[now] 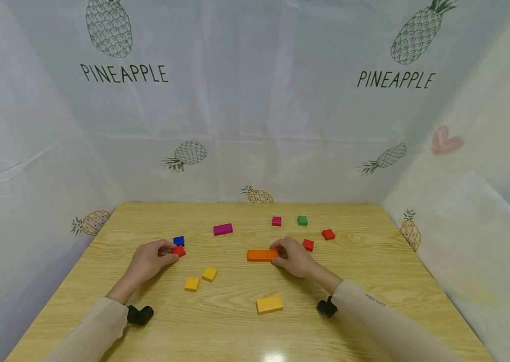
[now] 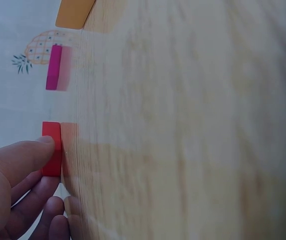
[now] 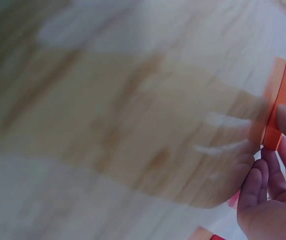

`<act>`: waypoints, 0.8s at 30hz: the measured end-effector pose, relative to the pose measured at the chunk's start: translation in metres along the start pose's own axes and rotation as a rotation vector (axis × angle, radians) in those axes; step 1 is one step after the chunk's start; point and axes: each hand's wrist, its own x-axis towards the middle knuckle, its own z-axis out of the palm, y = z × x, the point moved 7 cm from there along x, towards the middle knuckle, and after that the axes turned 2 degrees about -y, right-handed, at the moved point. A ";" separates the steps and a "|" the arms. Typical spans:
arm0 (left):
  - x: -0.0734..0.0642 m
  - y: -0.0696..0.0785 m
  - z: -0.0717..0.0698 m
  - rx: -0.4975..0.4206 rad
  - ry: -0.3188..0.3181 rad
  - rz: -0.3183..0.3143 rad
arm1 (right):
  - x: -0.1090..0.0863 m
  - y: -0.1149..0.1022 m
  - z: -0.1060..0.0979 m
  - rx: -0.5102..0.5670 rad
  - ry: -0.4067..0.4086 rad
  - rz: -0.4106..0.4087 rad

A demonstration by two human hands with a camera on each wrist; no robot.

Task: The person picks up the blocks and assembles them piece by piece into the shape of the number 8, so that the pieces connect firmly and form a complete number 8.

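Observation:
On the left of the table, my left hand (image 1: 150, 260) pinches a small red block (image 1: 178, 251) between thumb and fingers. A blue block (image 1: 179, 241) sits just behind that red one in the head view. The left wrist view shows the thumb pressed on the red block's face (image 2: 51, 148), low against the wood. Near the middle, my right hand (image 1: 294, 257) grips the right end of a long orange block (image 1: 261, 255), which lies along the table. In the right wrist view, thumb and fingers hold one end of the orange bar (image 3: 281, 106).
Two small yellow blocks (image 1: 209, 274) and a larger yellow one (image 1: 269, 304) lie nearer the front. Behind are a purple block (image 1: 223, 229), a pink block (image 1: 276, 221) and a green block (image 1: 302, 220). Red blocks (image 1: 328, 234) lie right. A pineapple-print sheet (image 1: 255, 110) encloses the table.

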 end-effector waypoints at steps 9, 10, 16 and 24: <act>0.000 -0.004 0.001 0.004 0.001 0.005 | -0.005 0.005 0.002 0.080 -0.022 -0.031; 0.000 -0.004 0.001 0.004 0.002 0.005 | -0.005 0.006 0.003 0.084 -0.026 -0.035; 0.000 -0.002 0.001 0.016 0.004 0.006 | -0.006 0.008 0.004 0.105 -0.039 -0.028; 0.000 0.000 -0.001 0.035 0.012 0.036 | -0.005 0.007 0.000 0.112 -0.066 0.002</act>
